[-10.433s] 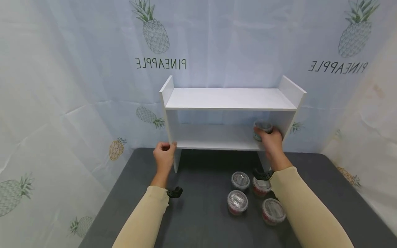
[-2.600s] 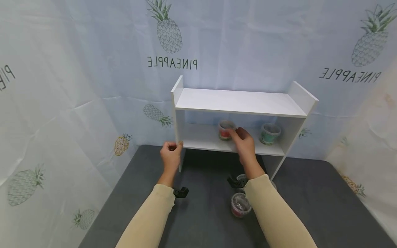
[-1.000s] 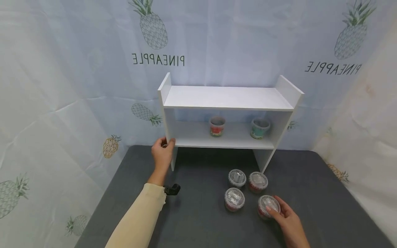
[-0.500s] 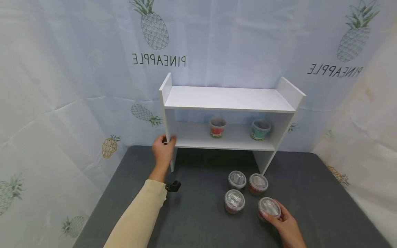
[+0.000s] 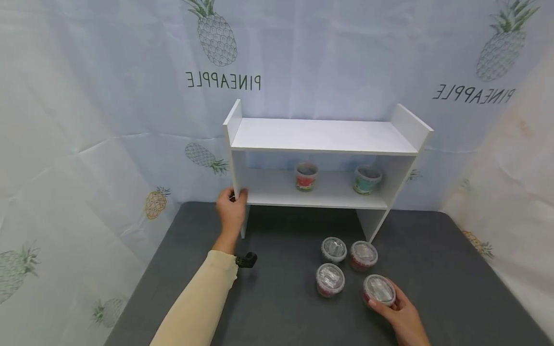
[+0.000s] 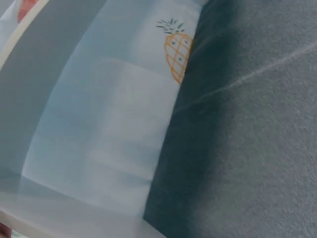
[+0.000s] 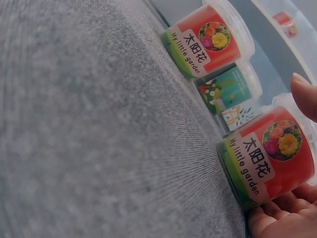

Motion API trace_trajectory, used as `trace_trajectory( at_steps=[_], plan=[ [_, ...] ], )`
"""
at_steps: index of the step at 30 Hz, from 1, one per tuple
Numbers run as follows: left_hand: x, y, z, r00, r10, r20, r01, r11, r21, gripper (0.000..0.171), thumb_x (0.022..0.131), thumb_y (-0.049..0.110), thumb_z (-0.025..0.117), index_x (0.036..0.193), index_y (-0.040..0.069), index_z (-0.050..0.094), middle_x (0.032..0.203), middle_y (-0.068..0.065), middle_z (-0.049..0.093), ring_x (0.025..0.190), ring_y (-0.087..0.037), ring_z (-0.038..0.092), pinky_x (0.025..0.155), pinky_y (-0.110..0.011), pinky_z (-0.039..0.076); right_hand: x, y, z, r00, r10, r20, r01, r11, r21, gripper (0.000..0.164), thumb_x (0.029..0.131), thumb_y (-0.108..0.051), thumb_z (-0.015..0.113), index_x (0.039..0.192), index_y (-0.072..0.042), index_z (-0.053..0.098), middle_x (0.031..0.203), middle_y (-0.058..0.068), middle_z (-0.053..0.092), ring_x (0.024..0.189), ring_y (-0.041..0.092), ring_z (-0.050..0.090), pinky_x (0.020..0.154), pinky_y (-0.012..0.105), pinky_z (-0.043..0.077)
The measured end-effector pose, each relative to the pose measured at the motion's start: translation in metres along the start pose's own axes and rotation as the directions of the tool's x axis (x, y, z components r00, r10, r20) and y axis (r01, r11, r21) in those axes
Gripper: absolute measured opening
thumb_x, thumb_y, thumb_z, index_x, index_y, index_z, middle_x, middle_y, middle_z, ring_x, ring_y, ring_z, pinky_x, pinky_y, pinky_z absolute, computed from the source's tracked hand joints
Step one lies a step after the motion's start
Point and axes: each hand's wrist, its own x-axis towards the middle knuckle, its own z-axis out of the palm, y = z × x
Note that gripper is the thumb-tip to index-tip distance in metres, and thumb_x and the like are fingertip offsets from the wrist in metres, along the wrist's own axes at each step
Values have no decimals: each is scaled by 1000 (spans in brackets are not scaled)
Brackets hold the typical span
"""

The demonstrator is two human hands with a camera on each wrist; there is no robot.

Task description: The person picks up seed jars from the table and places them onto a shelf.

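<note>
My left hand point(image 5: 231, 206) grips the left side panel of a white two-tier shelf point(image 5: 320, 199); in the left wrist view only a sliver of fingertip shows at the lower left corner. At the lower right, my right hand point(image 5: 400, 312) holds a lidded plastic tub point(image 5: 379, 290), thumb on one side and fingers round the other. The right wrist view shows this tub point(image 7: 267, 158) near the grey cloth surface, with a red "My little garden" flower label; contact with the cloth is unclear. Three more lidded tubs point(image 5: 330, 279) point(image 5: 364, 255) point(image 5: 333, 250) stand beside it.
On the shelf's middle board stand a red-labelled tub point(image 5: 306, 177) and a green-labelled tub point(image 5: 367, 179). Dark grey cloth covers the table point(image 5: 277, 307). A pineapple-print curtain point(image 5: 346, 57) hangs close behind the shelf.
My right hand first held the green-labelled tub on the shelf, later touched the red-labelled one there. Since then it has come down to the front right tub; the last second shows little movement.
</note>
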Motion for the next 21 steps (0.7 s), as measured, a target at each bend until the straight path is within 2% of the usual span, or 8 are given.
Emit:
trace_trajectory(
  at_steps=[3,5,7,11,14,21],
  plan=[
    [0,0,1,1000,4,-2,-4,1000,-12,29,91,23,71,106,-1,69,104,-15,60,88,-28,62,74,-39,49,2,2,-1,1000,16,11,-16,1000,-6,90,84,-18,79,155,-5,24,130,-6,53,95,-18,51,79,11,47],
    [0,0,1,1000,11,-7,-11,1000,-11,28,91,23,71,105,-1,69,103,-14,61,85,-26,60,72,-37,48,2,2,-1,999,40,20,-39,999,-22,93,84,-22,79,156,-7,21,145,9,44,93,-21,49,79,10,46],
    [-1,0,0,1000,17,-15,-18,1000,-10,26,91,22,71,103,-1,69,100,-14,60,80,-25,57,69,-37,46,4,1,-2,997,66,34,-64,997,-49,98,85,-28,79,158,-7,17,155,21,29,91,-23,46,79,9,46],
    [-3,-2,-1,1000,12,-29,-11,1000,11,23,91,21,71,99,0,70,94,-12,60,73,-22,50,64,-35,41,5,-2,-4,995,93,24,-89,987,-134,103,83,-37,79,158,-5,16,157,26,27,86,-27,40,78,10,46],
    [-3,-3,0,1000,8,-29,-7,1000,22,23,91,23,71,99,1,70,94,-10,60,73,-19,51,64,-35,42,6,-3,-7,994,104,15,-98,974,-203,106,82,-44,78,157,-3,15,155,28,29,84,-29,36,78,10,46],
    [0,-3,3,999,12,-41,-12,1000,-2,24,90,20,72,101,-1,71,95,-13,60,75,-21,54,65,-35,43,10,0,-7,994,111,16,-103,965,-243,105,82,-46,78,155,1,19,154,30,31,88,-24,40,76,9,45]
  ],
)
